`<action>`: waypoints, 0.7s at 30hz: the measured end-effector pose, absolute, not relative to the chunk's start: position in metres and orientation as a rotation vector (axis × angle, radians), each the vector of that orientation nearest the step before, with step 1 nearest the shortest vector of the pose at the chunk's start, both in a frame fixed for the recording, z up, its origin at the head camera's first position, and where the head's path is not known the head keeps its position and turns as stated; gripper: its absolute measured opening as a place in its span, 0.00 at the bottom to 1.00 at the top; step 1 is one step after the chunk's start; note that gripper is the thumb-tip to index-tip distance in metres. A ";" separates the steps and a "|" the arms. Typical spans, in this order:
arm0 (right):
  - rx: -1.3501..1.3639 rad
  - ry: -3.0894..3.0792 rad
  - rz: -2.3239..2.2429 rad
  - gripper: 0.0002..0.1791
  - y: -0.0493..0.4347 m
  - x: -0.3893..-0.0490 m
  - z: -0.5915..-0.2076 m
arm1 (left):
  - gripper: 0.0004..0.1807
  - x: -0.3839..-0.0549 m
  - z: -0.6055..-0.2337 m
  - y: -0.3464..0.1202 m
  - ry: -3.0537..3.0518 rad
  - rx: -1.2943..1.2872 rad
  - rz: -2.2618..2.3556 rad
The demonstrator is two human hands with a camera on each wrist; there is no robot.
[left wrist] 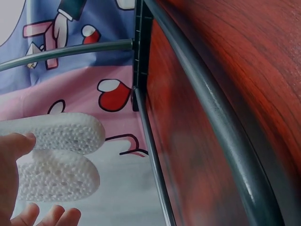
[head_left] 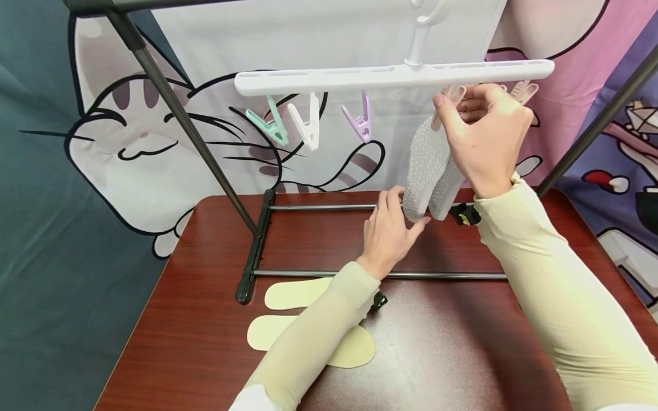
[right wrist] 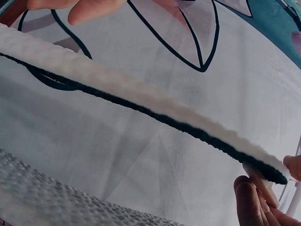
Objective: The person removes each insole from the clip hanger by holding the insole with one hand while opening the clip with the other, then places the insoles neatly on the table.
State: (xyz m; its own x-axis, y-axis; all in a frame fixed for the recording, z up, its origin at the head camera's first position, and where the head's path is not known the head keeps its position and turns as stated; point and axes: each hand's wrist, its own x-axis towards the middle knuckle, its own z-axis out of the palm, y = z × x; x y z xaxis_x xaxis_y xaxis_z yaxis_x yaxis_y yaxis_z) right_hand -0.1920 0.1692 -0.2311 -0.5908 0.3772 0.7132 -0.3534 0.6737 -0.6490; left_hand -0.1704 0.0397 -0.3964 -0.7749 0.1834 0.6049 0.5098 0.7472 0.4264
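My right hand (head_left: 488, 134) pinches a pale pink clothespin (head_left: 453, 96) at the top of a grey-white textured insole (head_left: 428, 154), just under the white hanger bar (head_left: 329, 79). A second textured insole (head_left: 448, 185) hangs beside it, its top hidden behind that hand. In the right wrist view, the first insole (right wrist: 141, 101) appears edge-on, with a dark layer along one side. My left hand (head_left: 388, 231) is at the insoles' lower ends, thumb and fingers spread around them; whether it touches them is hard to tell.
Green (head_left: 269, 123), white (head_left: 307, 123) and purple (head_left: 360, 117) clothespins hang from the bar's left half. Two pale yellow insoles (head_left: 352, 348) lie on the brown table (head_left: 180, 319), partly under my left sleeve. Dark rack poles (head_left: 190, 128) stand on both sides, joined by low rails (head_left: 442, 275).
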 end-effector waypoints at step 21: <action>-0.030 -1.931 1.045 0.23 0.170 -0.190 -0.232 | 0.28 -0.171 -0.396 0.046 -2.359 -0.530 -0.781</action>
State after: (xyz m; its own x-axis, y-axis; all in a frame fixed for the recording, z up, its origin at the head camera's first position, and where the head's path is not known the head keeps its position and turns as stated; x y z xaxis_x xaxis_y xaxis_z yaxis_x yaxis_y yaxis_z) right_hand -0.1902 0.1700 -0.2317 -0.5847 0.4051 0.7029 -0.3670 0.6406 -0.6745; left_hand -0.1709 0.0456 -0.3956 -0.7452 0.1798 0.6422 0.5275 0.7481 0.4027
